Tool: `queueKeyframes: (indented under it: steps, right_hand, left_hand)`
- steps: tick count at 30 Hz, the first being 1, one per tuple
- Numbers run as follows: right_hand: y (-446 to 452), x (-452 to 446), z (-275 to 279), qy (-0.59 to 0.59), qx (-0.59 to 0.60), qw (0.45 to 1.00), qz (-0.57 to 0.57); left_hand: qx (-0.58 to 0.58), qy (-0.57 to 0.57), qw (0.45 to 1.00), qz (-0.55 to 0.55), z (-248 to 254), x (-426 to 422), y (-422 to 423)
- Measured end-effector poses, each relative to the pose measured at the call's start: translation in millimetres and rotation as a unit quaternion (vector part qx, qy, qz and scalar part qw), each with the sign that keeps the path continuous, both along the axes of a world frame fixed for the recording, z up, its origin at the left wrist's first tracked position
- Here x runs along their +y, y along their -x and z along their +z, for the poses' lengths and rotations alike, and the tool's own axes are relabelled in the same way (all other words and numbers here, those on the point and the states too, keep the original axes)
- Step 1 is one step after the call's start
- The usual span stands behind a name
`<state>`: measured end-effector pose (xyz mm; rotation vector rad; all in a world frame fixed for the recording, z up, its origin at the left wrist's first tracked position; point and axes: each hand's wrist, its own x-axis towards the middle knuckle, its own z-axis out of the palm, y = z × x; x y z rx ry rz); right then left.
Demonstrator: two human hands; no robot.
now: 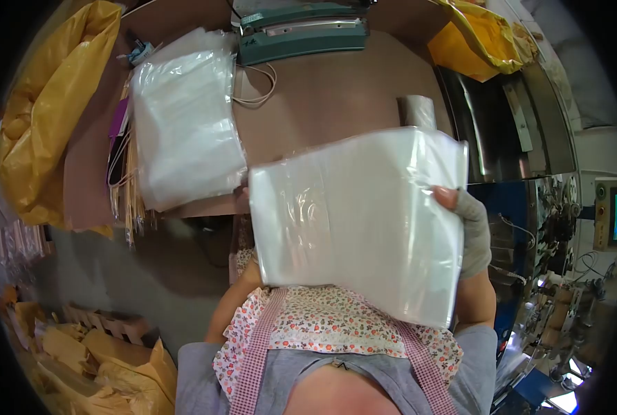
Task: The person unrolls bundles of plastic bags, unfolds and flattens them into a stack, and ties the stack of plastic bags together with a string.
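Observation:
A stack of clear plastic bags (364,221) is held up in front of my chest, its lower edge over the apron. My right hand (473,232), in a grey fingerless glove, grips the right edge with the thumb on the near face; its other fingers are behind the bags. My left hand (245,198) is at the left edge, mostly hidden behind the stack, with only a small part showing. Another pile of clear plastic bags (184,128) lies on the left of the brown table (315,97).
A green heat sealer (303,34) stands at the table's back, near a looped cord (256,86). A roll (417,111) lies behind the held bags. Yellow sacks (52,111) flank the table. Machinery (550,277) is at right, cardboard (101,346) at lower left.

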<state>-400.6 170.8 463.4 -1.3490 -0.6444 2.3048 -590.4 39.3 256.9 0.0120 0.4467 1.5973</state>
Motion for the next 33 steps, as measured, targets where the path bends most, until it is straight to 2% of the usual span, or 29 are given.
queueKeyframes:
  steps: [3,6,7,8,9,10,11,14,17,19,21,22,24,25,27,28,30,31,32,33]
  right_hand:
    - [-19,-8,0,-0.040,0.001,0.998,-0.041]
    - [-25,-24,2,-0.072,-0.037,0.989,-0.128]
    - [-31,-29,0,-0.071,-0.037,0.989,-0.125]
    - [-39,-33,-4,-0.067,-0.074,0.985,-0.140]
    - [-43,-35,-5,-0.064,-0.110,0.980,-0.154]
    - [-27,-42,7,-0.060,-0.121,0.976,-0.170]
    - [-22,-46,14,-0.062,-0.116,0.977,-0.168]
    - [-19,-50,20,-0.084,-0.122,0.977,-0.156]
    - [-25,-51,14,-0.079,-0.111,0.976,-0.169]
    - [-37,-47,3,-0.079,-0.128,0.976,-0.158]
    - [-42,-45,-3,-0.089,-0.133,0.976,-0.146]
    - [-41,-44,-3,-0.099,-0.138,0.976,-0.135]
    - [-23,-54,11,-0.098,-0.130,0.976,-0.145]
    - [-16,-58,17,-0.095,-0.123,0.975,-0.156]
    - [-15,-60,19,-0.097,-0.132,0.976,-0.146]
    - [-16,-60,19,-0.099,-0.140,0.976,-0.137]
    - [-20,-60,19,-0.080,-0.121,0.981,-0.132]
    - [-21,-59,19,-0.061,-0.103,0.985,-0.127]
    - [-19,-60,20,-0.062,-0.103,0.985,-0.127]
    - [-17,-62,21,-0.078,-0.101,0.981,-0.146]
  left_hand:
    - [-0.102,-0.056,0.993,0.025,4,-6,10]
    - [-0.113,-0.041,0.992,0.023,5,-4,16]
    - [-0.113,-0.041,0.992,0.025,4,-8,17]
    - [0.037,-0.020,0.998,-0.045,1,-13,20]
    - [0.185,0.001,0.976,-0.115,-2,-17,22]
    - [0.329,0.023,0.926,-0.181,-3,-20,24]
    - [0.334,0.022,0.926,-0.178,0,-22,27]
    - [0.203,0.025,0.976,-0.075,25,-21,29]
    - [0.062,0.028,0.997,0.022,41,-21,28]
    - [0.084,0.055,0.994,0.049,19,-23,26]
    - [0.138,-0.090,0.985,0.059,7,-29,26]
    - [0.137,-0.089,0.985,0.061,7,-34,26]
    - [0.234,-0.157,0.959,-0.010,7,-40,27]
    - [0.234,-0.156,0.960,-0.009,7,-40,26]
    - [0.377,-0.095,0.919,-0.068,10,-32,20]
    - [0.377,-0.096,0.919,-0.067,9,-29,17]
    - [0.311,0.095,0.940,-0.101,1,-23,13]
    - [0.311,0.095,0.940,-0.101,-17,-24,12]
    - [0.492,0.023,0.869,-0.052,-49,-27,9]
    - [0.650,-0.050,0.758,-0.001,-80,-31,7]
